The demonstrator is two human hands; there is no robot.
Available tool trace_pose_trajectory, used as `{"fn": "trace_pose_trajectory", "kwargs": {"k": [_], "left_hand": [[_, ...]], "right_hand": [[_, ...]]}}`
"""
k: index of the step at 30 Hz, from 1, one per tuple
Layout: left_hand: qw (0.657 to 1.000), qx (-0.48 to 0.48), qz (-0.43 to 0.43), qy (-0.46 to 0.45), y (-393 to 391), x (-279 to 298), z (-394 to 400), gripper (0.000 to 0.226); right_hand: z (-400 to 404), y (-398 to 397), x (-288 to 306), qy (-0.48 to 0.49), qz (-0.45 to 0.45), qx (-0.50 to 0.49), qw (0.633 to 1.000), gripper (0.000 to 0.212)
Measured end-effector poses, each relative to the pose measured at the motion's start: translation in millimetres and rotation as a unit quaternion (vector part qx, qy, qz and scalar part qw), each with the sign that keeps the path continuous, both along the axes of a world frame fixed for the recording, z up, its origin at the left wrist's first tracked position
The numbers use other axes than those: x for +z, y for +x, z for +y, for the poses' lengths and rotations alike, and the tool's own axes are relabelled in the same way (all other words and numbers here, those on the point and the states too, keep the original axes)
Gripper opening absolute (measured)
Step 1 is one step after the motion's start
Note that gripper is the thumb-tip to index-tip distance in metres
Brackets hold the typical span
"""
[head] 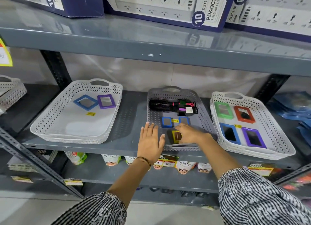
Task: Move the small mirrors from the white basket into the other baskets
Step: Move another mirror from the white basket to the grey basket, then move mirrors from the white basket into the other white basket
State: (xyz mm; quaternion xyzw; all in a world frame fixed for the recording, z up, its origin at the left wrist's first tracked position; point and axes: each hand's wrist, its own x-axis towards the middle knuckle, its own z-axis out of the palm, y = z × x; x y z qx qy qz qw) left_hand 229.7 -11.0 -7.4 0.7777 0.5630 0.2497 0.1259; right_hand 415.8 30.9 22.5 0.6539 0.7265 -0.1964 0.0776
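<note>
Three baskets stand on the grey shelf. The left white basket (50, 124) holds a blue mirror (85, 102) and a purple mirror (107, 101). The middle grey basket (203, 113) holds two blue mirrors (167, 122) (184, 120) and a yellow mirror (176, 136) near its front edge. My right hand (188, 134) is inside this basket, fingers curled on the yellow mirror. My left hand (150, 140) hovers flat, fingers apart, over the grey basket's front left corner. The right white basket (276, 150) holds green (223, 109), red (244, 114), blue (229, 133) and purple (253, 137) mirrors.
A black round hairbrush (161, 105) and packaged items (185, 108) lie at the back of the grey basket. The upper shelf (151, 45) with power-strip boxes overhangs. Dark uprights (55, 66) flank the bay. Soap packs (183, 166) sit on the shelf below.
</note>
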Motion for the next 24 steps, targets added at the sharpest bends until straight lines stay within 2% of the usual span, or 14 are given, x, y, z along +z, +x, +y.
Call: {"fn": "trace_pose_trajectory", "kwargs": {"k": [5,9,12,15,20,24], "left_hand": [[1.000,0.017,-0.021,0.007,-17.8,5.9,5.1,0.057],[0.994,0.094,-0.036,0.035,-63.1,21.2,20.5,0.053],[0.984,0.162,-0.035,0.062,-106.7,35.8,35.4,0.054],[0.970,0.234,-0.013,0.068,-152.9,43.5,49.0,0.059],[0.953,0.300,0.016,0.024,-197.5,42.4,66.4,0.055],[0.948,0.312,0.062,-0.018,-202.8,32.7,71.3,0.061]], "right_hand": [[14.5,-14.3,27.2,0.045,0.020,-0.043,0.998,0.054],[36.9,-62.9,46.9,0.148,0.150,-0.080,0.974,0.043],[51.3,-116.9,56.4,0.180,0.263,-0.107,0.942,0.044],[68.3,-174.9,58.0,0.203,0.320,-0.105,0.919,0.044],[107.7,-253.1,51.9,0.215,0.288,-0.070,0.931,0.047],[139.6,-291.5,34.5,0.175,0.239,-0.061,0.953,0.046]]}}
